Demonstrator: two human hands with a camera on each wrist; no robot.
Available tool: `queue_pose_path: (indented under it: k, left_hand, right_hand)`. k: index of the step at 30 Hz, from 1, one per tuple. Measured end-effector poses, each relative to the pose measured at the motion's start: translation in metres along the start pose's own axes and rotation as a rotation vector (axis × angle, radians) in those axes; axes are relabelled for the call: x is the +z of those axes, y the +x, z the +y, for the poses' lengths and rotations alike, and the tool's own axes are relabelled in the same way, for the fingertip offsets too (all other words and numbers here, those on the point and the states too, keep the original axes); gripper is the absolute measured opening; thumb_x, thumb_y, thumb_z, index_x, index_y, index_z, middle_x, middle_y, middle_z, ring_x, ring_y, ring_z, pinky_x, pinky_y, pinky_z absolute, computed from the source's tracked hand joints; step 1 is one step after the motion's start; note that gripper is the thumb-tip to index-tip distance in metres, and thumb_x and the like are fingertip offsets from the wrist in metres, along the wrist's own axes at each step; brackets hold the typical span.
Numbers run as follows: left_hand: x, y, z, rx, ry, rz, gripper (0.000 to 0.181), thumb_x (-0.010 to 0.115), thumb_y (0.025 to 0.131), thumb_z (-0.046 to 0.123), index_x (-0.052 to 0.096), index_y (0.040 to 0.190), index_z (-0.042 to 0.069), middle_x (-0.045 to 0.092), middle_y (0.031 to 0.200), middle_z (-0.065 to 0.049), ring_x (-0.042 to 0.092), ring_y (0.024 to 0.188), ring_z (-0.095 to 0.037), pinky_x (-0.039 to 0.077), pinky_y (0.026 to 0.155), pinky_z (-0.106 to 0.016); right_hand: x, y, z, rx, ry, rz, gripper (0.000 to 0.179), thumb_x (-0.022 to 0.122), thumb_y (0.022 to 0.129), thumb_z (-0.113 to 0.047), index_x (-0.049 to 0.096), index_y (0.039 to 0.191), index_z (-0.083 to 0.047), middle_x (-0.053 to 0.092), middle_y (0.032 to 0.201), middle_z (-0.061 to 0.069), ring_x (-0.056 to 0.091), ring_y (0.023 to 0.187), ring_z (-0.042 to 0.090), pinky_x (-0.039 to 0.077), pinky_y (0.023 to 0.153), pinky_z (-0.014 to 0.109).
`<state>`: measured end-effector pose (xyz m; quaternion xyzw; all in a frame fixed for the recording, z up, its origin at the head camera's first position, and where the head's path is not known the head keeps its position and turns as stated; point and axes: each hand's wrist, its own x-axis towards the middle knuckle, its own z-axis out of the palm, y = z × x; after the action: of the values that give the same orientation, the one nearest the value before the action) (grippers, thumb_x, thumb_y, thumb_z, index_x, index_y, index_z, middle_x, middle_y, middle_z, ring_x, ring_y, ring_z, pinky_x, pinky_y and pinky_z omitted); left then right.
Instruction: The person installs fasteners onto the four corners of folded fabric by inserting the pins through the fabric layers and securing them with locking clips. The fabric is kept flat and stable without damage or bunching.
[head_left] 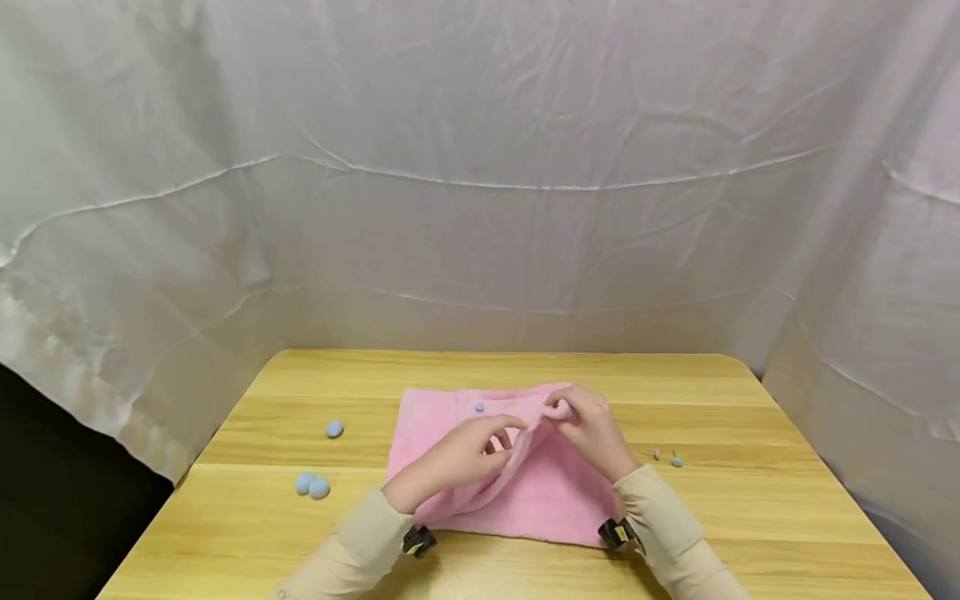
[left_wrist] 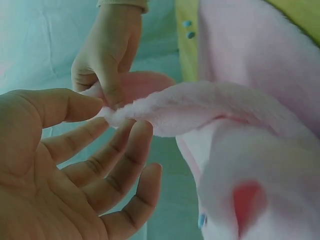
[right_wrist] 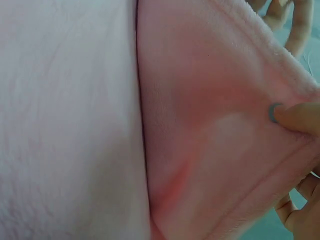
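A pink plush cloth (head_left: 562,492) lies on the table, its upper layer lifted and folded back near the far right corner. My right hand (head_left: 588,421) pinches that raised edge between thumb and fingers. In the right wrist view a small blue disc (right_wrist: 272,113) shows at the thumb (right_wrist: 300,119) tip, against the cloth's inner face. With spread, slightly bent fingers, my left hand (left_wrist: 75,165) is beside the raised edge, thumb and index fingertips right at it. A small blue button-like piece (head_left: 480,407) sits on the cloth's far part.
Left of the cloth are three light-blue round caps, one (head_left: 334,428) farther back and a pair (head_left: 318,487) nearer. To the right lie two small blue-headed pins, one being this pin (head_left: 677,460). Pale curtains (head_left: 525,250) surround the wooden table (head_left: 750,517).
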<state>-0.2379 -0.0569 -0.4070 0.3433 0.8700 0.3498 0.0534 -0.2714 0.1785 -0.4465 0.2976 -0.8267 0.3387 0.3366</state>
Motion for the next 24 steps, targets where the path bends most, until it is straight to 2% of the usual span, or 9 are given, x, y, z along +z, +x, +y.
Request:
queue_pose_path:
  k: [4,8,13,19,24]
  left_hand:
    - [-0.010,-0.023,-0.005,-0.085,0.058,0.016,0.043,0.057,0.091,0.011,0.056,0.134,0.015,0.067,0.099,-0.001,0.061,0.080,-0.006,0.051,0.073,-0.021]
    - [-0.021,-0.050,-0.019,-0.141,0.101,0.057,0.039,0.058,0.091,0.011,0.058,0.130,0.011,0.067,0.097,-0.001,0.060,0.078,-0.008,0.051,0.069,-0.023]
    - [-0.045,-0.084,-0.048,-0.234,0.106,0.095,0.030,0.059,0.091,0.008,0.062,0.121,0.007,0.069,0.096,-0.007,0.061,0.079,-0.012,0.050,0.066,-0.024]
    - [-0.078,-0.122,-0.087,-0.376,0.121,0.131,0.025,0.060,0.090,0.007,0.064,0.114,0.003,0.068,0.093,-0.009,0.061,0.077,-0.014,0.049,0.063,-0.028]
    - [-0.093,-0.148,-0.107,-0.480,0.115,0.105,0.028,0.064,0.086,0.007,0.064,0.113,0.000,0.065,0.100,-0.016,0.062,0.090,-0.027,0.052,0.070,-0.039]
  right_hand:
    - [-0.002,0.000,0.000,0.012,-0.037,-0.003,0.026,0.084,0.068,-0.005,0.067,0.086,-0.013,0.072,0.089,0.002,0.066,0.088,0.022,0.049,0.085,0.044]
    - [-0.002,0.000,0.000,-0.014,-0.072,0.007,0.027,0.085,0.068,-0.006,0.067,0.086,-0.013,0.072,0.089,0.002,0.065,0.087,0.022,0.046,0.081,0.040]
    - [-0.003,0.000,0.000,-0.069,-0.101,0.026,0.024,0.083,0.069,-0.007,0.068,0.086,-0.013,0.071,0.087,0.002,0.064,0.083,0.022,0.042,0.074,0.036]
    - [-0.004,0.001,-0.001,-0.079,-0.136,0.020,0.025,0.083,0.069,-0.008,0.070,0.089,-0.012,0.071,0.087,0.002,0.063,0.082,0.021,0.044,0.074,0.037]
    - [-0.004,0.000,-0.001,-0.105,-0.173,0.018,0.028,0.085,0.066,-0.007,0.072,0.091,-0.010,0.071,0.087,0.003,0.063,0.082,0.021,0.045,0.076,0.038]
